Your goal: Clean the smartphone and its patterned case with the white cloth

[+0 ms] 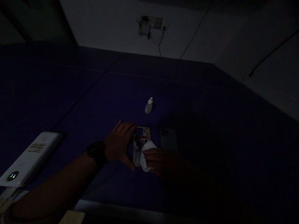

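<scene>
A patterned phone case (137, 152) with a camera cut-out at its top lies on the dark blue surface. My left hand (119, 141), a black watch on its wrist, rests along the case's left side with thumb and fingers spread. On the case's right part, my right hand (161, 160) presses a white cloth or tissue (147, 147), its fingers closed over it. Just right of the case lies a phone (168, 138), camera lenses at its top left; my right hand hides its lower part. Beyond the case stands a small dropper bottle (149, 105) with a white cap.
A white power bank (32, 158) with a lit display lies at the left. Wall sockets (154, 22) with plugged-in cables are on the far wall. Another cable (273, 54) hangs at the right. The room is very dark.
</scene>
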Available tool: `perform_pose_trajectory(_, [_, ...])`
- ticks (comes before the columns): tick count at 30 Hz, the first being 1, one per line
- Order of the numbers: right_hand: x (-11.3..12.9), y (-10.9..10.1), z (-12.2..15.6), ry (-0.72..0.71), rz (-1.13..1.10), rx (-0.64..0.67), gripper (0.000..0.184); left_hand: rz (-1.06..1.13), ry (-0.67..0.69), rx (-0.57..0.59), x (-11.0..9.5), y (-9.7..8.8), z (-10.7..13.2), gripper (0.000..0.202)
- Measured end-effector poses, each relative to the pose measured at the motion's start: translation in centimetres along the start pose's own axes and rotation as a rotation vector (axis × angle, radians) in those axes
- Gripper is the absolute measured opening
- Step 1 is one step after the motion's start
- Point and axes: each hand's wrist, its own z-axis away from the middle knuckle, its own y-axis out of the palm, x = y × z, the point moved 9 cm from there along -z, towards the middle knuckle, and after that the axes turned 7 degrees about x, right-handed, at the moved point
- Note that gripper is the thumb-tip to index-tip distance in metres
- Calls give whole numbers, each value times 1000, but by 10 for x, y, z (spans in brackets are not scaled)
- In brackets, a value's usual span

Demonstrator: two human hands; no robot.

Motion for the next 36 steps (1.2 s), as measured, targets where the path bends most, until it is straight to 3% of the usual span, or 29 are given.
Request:
perform_pose_trajectory(5, [-6,-10,12,40,11,-79,24,-29,12,-3,0,1,0,142])
perform_pose_trajectory(11, [0,4,1,-23,56,-39,22,-53,11,4,0,4,0,142])
perform_pose_trajectory(16, [-10,-11,10,69,31,-114,25,-50,13,-7,1,5,1,142])
perform_pose_trajectory(22, [5,-6,5,-79,60,-101,22,-46,11,1,-1,3,1,141])
perform_pose_trajectory(27, [-6,-8,8,-6,58,-125,24,-45,8,2,-1,2,1,141])
perform_pose_trajectory(32, [-1,-5,5,-13,36,-69,23,-33,10,12,-1,2,0,141])
perform_pose_trajectory(36, [-5,-14,7,66,28,-73,24,-26,-15,25,0,1,0,141])
